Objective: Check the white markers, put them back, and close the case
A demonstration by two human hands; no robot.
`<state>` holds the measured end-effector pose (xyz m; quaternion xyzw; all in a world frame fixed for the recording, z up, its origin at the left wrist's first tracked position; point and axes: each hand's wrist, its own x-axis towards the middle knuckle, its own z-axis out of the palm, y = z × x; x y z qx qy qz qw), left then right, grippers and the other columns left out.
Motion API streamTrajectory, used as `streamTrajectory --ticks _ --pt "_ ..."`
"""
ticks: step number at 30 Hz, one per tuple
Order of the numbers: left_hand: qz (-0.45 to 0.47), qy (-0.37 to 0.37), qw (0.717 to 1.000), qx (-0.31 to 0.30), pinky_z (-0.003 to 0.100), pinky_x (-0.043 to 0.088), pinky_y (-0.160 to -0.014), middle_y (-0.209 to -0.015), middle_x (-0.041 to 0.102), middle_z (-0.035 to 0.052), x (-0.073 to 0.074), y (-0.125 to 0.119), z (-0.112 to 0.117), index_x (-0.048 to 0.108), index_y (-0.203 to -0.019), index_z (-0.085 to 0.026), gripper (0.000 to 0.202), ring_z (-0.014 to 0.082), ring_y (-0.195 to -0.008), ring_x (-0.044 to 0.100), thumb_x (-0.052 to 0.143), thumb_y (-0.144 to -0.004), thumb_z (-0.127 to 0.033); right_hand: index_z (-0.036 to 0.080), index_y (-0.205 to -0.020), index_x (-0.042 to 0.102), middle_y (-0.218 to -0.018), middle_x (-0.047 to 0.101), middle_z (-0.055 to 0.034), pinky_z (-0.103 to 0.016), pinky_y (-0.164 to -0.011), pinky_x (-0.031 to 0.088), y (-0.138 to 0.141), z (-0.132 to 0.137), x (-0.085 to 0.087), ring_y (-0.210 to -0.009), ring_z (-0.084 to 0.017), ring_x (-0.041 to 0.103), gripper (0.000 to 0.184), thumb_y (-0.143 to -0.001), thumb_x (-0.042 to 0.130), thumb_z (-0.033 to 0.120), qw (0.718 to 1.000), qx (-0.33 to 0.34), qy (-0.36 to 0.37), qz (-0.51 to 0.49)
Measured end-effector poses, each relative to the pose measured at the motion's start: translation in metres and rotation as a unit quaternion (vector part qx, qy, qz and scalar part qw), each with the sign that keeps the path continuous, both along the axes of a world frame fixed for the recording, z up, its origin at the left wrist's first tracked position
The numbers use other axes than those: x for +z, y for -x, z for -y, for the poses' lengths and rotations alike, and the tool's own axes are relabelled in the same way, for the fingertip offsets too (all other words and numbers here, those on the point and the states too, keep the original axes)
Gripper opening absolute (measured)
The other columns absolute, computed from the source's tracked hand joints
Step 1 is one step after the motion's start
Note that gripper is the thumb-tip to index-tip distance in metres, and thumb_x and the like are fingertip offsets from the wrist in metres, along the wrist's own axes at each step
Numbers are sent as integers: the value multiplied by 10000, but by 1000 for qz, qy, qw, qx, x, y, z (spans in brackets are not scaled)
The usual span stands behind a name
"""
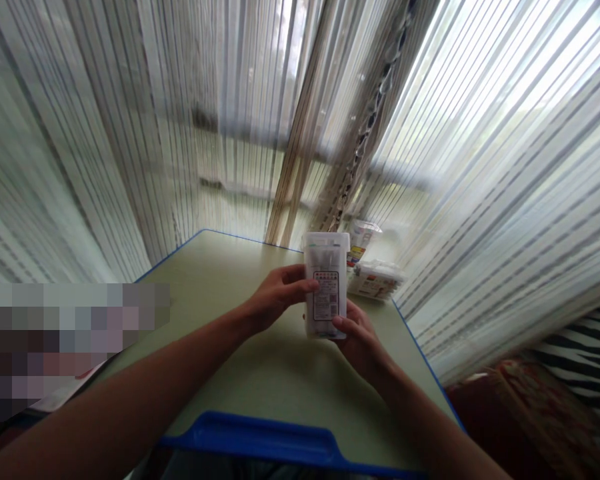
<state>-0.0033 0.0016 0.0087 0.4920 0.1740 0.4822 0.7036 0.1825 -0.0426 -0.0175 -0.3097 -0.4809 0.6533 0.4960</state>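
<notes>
Both hands hold a whitish translucent plastic box [325, 260] upright above the table. A dark-framed printed label is on the side facing me, too small to read. My left hand [285, 290] grips the box's left side, its thumb resting on the front by the label. Lower down, my right hand [357, 330] is closed around the bottom right corner, with the thumb on the front. The remaining fingers of both hands are partly hidden behind the box. What lies inside the box cannot be made out clearly.
The pale green table [220, 280] has a blue rim and a blue front ledge [265, 437]. At its back right stand a clear printed container [363, 240] and a low white pack [377, 280]. Striped sheer curtains [130, 133] hang behind. A pixelated area covers the left edge.
</notes>
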Motion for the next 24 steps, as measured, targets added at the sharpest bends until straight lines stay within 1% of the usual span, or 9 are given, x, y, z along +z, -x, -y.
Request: streamTrajectory --ticks 3,8,12,16,21,24 --pt "-1 0 1000 6 400 518 -883 -1080 744 150 0 0 0 747 -1052 -106 364 265 -962 695 815 -740 -280 195 -1098 674 -1011 750 -77 -426 -828 568 0 -1 -1 -882 -253 709 494 -671 853 369 1000 -7 -17 16" --pt "-7 11 1000 19 426 520 -902 -1082 742 154 0 0 1 754 -1020 -105 348 283 -999 688 820 -730 -285 211 -1129 656 -1018 742 -55 -371 -816 551 -2 -2 -7 -881 -225 692 540 -654 885 328 996 -21 -57 60" --pt "-13 19 1000 21 428 525 -889 -1102 734 156 -1 1 -1 750 -1028 -109 345 294 -1030 677 814 -742 -291 215 -1180 628 -1025 734 -46 -354 -810 544 -3 -2 -8 -865 -210 689 615 -633 900 284 997 -5 -50 67" --pt "-13 25 999 23 419 525 -879 -1125 729 156 -2 2 -2 748 -1035 -117 354 299 -1050 672 815 -740 -301 225 -1204 613 -1053 717 -39 -310 -788 532 -4 -1 -4 -881 -188 666 644 -628 900 256 995 9 -63 74" --pt "-15 28 999 41 384 528 -836 -1050 745 155 -2 2 -3 755 -1015 -100 356 282 -996 681 807 -741 -321 268 -1300 540 -1169 671 -41 -299 -800 532 -4 3 1 -974 -193 637 787 -604 906 225 991 53 -67 102" --pt "-16 25 999 41 374 531 -816 -1023 748 152 -3 2 -4 756 -1019 -97 366 273 -968 683 809 -736 -323 274 -1302 535 -1157 665 -35 -282 -781 528 -3 5 3 -975 -186 628 764 -629 893 223 990 60 -69 109"
